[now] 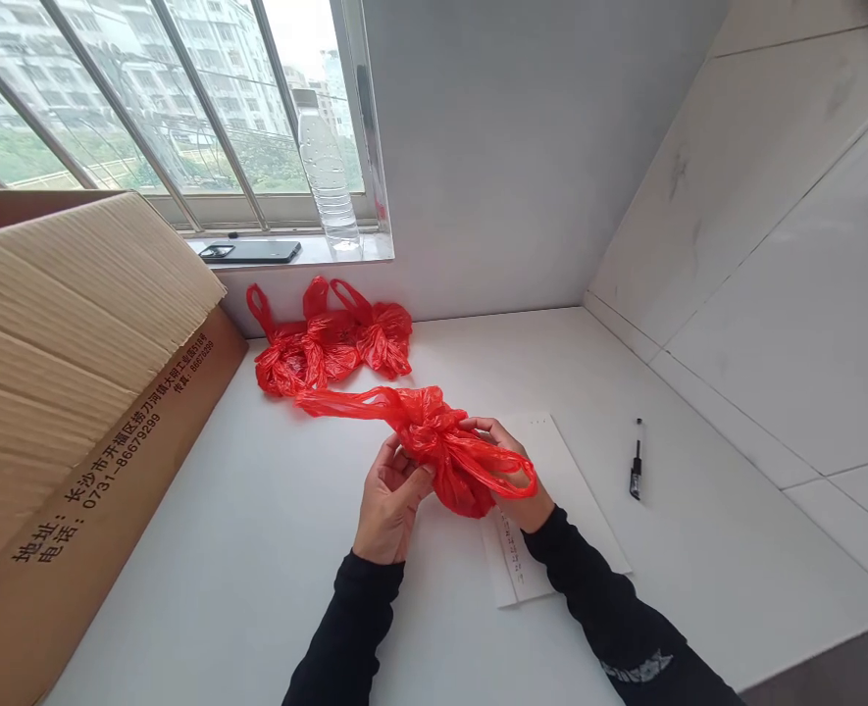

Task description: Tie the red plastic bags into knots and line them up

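Note:
Between my two hands I hold a red plastic bag [463,480] above the white table [286,569]. Its top is bunched together, and two loop handles stick out, one to the left and one to the right. My left hand [393,505] is closed on the bag's left side, thumb pressed against it. From the right, my right hand [526,490] grips it, partly hidden behind the plastic and the right loop. What the bag contains cannot be seen. Below my right forearm lies a white paper pad [566,490] with small handwriting.
Several red plastic bags [331,343] sit bunched against the back wall. A large cardboard box [125,431] stands at the left. On the windowsill are a phone [257,252] and a water bottle [327,176]. An uncapped black pen [637,466] lies right of the pad.

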The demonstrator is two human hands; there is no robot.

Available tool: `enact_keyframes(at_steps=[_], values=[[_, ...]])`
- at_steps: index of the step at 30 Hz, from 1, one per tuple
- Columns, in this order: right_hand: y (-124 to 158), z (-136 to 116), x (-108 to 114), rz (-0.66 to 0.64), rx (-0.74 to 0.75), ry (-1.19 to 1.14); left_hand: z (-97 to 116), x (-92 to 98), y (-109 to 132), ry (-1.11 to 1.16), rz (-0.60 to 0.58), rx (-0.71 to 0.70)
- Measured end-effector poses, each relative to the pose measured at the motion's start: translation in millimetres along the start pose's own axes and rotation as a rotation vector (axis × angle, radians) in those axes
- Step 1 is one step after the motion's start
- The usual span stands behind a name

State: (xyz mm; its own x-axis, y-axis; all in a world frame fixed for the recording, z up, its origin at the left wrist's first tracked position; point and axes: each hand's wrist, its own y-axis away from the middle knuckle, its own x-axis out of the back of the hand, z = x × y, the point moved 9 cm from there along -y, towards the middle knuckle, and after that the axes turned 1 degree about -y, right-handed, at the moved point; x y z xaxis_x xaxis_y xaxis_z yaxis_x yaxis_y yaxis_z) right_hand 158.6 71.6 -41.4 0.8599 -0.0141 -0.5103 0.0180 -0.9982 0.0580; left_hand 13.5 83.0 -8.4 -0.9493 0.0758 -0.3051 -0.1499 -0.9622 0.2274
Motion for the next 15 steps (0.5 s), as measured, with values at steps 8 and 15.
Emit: enact_keyframes(at_steps=[8, 15], values=[[2, 7, -6, -0.027, -0.121, -0.112, 7, 3.2, 2, 0.033, 0.056, -0.046], [3, 7, 3, 0.067, -0.109, -0.252, 2, 2.6, 2, 0.178, 0.017, 0.057]])
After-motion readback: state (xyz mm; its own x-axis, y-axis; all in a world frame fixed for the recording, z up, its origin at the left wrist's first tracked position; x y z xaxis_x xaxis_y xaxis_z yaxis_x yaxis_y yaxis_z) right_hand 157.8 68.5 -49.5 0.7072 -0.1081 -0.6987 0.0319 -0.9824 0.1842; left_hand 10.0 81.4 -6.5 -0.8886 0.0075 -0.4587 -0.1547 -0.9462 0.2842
